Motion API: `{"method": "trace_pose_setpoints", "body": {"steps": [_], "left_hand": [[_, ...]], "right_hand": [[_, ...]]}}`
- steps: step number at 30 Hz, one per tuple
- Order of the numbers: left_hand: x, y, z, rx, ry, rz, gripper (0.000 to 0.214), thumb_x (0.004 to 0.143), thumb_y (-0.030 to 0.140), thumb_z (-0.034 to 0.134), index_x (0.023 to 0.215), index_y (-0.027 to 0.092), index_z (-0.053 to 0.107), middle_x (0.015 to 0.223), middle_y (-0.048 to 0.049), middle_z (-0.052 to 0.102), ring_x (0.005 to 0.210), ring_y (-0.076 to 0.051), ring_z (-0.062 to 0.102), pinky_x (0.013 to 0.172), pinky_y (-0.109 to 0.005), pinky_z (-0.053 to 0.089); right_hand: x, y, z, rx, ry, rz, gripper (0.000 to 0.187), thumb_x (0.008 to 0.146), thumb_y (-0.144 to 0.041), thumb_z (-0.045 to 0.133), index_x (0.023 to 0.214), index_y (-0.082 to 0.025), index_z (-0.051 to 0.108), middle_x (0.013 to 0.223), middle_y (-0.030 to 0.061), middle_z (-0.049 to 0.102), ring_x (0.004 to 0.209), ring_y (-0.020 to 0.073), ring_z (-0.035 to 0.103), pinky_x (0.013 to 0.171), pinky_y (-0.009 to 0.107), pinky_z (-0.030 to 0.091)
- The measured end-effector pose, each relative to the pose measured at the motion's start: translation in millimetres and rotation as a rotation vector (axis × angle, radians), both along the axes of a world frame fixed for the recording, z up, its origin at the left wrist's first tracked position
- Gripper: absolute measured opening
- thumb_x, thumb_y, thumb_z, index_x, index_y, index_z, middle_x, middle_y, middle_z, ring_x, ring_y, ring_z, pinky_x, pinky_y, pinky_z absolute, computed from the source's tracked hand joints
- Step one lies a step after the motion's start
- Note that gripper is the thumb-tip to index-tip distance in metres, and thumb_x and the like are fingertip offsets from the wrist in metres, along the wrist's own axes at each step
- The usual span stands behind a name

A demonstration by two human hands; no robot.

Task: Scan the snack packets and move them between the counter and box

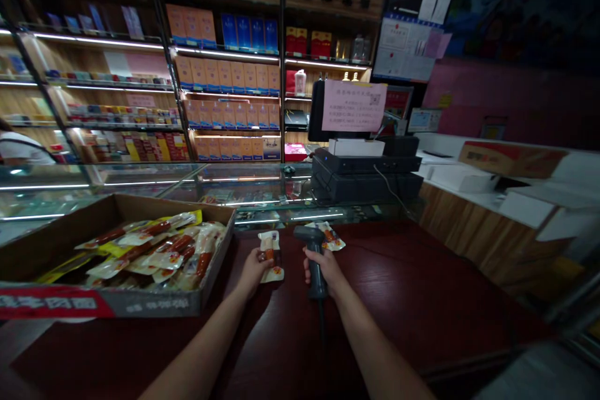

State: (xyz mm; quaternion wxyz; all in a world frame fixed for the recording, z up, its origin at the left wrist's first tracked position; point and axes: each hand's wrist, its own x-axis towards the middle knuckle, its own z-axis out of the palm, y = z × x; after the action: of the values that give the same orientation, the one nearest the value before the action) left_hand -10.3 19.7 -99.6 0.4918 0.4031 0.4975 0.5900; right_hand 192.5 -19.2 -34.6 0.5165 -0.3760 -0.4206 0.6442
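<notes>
My forearms (pixel 201 344) reach over the dark-red desk (pixel 422 300) — my left fingers (pixel 264 265) gripping a sausage packet (pixel 276 256) near the open carton (pixel 154 305), my right fingers (pixel 315 256) wrapped around a handheld scanner (pixel 317 278).

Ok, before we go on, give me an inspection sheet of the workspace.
Surface: dark red tabletop, glossy.
Job's things: sausage-like packet; handheld scanner; second packet just beyond the scanner; open cardboard box holding many more.
Clutter: nothing seen beyond these.
Hands: left hand grips the first packet; right hand grips the scanner's handle.
Cables: scanner cord; pale cable under the monitor.
Surroundings: glass counter, lit shelves.
</notes>
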Motion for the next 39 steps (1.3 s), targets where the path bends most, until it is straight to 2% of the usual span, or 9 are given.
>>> {"method": "trace_pose_setpoints", "body": {"steps": [4, 9, 16, 21, 24, 27, 34, 36, 39], "left_hand": [[50, 27, 1.8, 0.045, 0.114, -0.068, 0.039, 0.052, 0.010, 0.075, 0.086, 0.014, 0.058, 0.077, -0.0052, 0.068, 0.069, -0.018, 0.065, 0.067, -0.029, 0.051], [91, 56, 5.8, 0.142, 0.495, -0.091, 0.026, 0.059, 0.008, 0.069, 0.084, 0.014, 0.066, 0.087, -0.0090, 0.070, 0.084, -0.020, 0.064, 0.077, -0.029, 0.046], [113, 62, 13.0, 0.177, 0.870, -0.091, 0.013, 0.068, 0.013, 0.062, 0.079, 0.015, 0.068, 0.080, -0.0070, 0.067, 0.083, -0.019, 0.060, 0.076, -0.026, 0.040], [112, 55, 14.3, 0.165, 0.909, 0.036, 0.023, 0.069, 0.016, 0.062, 0.091, 0.012, 0.066, 0.092, -0.0115, 0.065, 0.091, -0.022, 0.059, 0.083, -0.030, 0.040], [100, 47, 16.3, 0.162, 0.852, 0.128, 0.032, 0.070, 0.016, 0.061, 0.101, 0.010, 0.063, 0.101, -0.0149, 0.062, 0.097, -0.023, 0.058, 0.086, -0.032, 0.041], [75, 35, 26.5, 0.225, 0.816, 0.188, 0.026, 0.070, 0.016, 0.061, 0.095, 0.011, 0.064, 0.098, -0.0130, 0.061, 0.092, -0.021, 0.059, 0.084, -0.032, 0.045], [-19, -7, 90.3, 0.434, 0.988, 0.429, 0.014, 0.072, 0.022, 0.058, 0.083, 0.016, 0.063, 0.094, -0.0087, 0.061, 0.089, -0.020, 0.059, 0.085, -0.035, 0.047], [-49, -22, 108.9, 0.383, 1.098, 0.519, 0.019, 0.073, 0.025, 0.056, 0.088, 0.015, 0.062, 0.096, -0.0096, 0.061, 0.085, -0.020, 0.059, 0.082, -0.034, 0.047], [-89, -42, 124.5, 0.162, 1.315, 0.643, 0.028, 0.074, 0.032, 0.053, 0.092, 0.013, 0.062, 0.097, -0.0144, 0.062, 0.087, -0.025, 0.060, 0.081, -0.036, 0.046]], "right_hand": [[36, -6, 3.9, 0.030, 0.027, -0.103, 0.037, 0.060, -0.040, 0.073, 0.079, -0.015, 0.054, 0.047, -0.0035, 0.058, 0.033, 0.0110, 0.051, 0.033, 0.023, 0.045], [66, -16, 9.2, 0.040, 0.058, -0.203, 0.036, 0.058, -0.039, 0.075, 0.074, -0.015, 0.053, 0.046, -0.0031, 0.058, 0.032, 0.0108, 0.050, 0.032, 0.022, 0.045], [78, -18, 10.5, 0.045, 0.063, -0.239, 0.040, 0.058, -0.040, 0.074, 0.082, -0.014, 0.055, 0.047, -0.0038, 0.058, 0.032, 0.0108, 0.050, 0.032, 0.022, 0.045], [67, -17, 11.6, 0.046, 0.057, -0.200, 0.040, 0.057, -0.041, 0.074, 0.081, -0.015, 0.055, 0.047, -0.0037, 0.058, 0.033, 0.0107, 0.050, 0.032, 0.023, 0.046], [52, -16, 10.8, 0.033, 0.057, -0.161, 0.042, 0.055, -0.041, 0.074, 0.081, -0.015, 0.054, 0.046, -0.0036, 0.058, 0.032, 0.0105, 0.049, 0.031, 0.023, 0.046], [30, -15, 8.7, 0.031, 0.062, -0.100, 0.042, 0.056, -0.041, 0.074, 0.082, -0.015, 0.054, 0.047, -0.0038, 0.058, 0.032, 0.0103, 0.049, 0.031, 0.023, 0.045], [-32, -12, 9.4, 0.040, 0.077, 0.089, 0.044, 0.059, -0.041, 0.073, 0.089, -0.015, 0.054, 0.048, -0.0046, 0.057, 0.034, 0.0106, 0.050, 0.032, 0.021, 0.043], [-46, -10, 8.1, 0.048, 0.093, 0.133, 0.042, 0.060, -0.040, 0.073, 0.089, -0.015, 0.055, 0.049, -0.0043, 0.058, 0.034, 0.0104, 0.050, 0.034, 0.021, 0.043], [-61, -8, 0.4, 0.063, 0.126, 0.187, 0.041, 0.062, -0.039, 0.073, 0.090, -0.015, 0.055, 0.050, -0.0040, 0.058, 0.034, 0.0102, 0.050, 0.034, 0.021, 0.044]]}}
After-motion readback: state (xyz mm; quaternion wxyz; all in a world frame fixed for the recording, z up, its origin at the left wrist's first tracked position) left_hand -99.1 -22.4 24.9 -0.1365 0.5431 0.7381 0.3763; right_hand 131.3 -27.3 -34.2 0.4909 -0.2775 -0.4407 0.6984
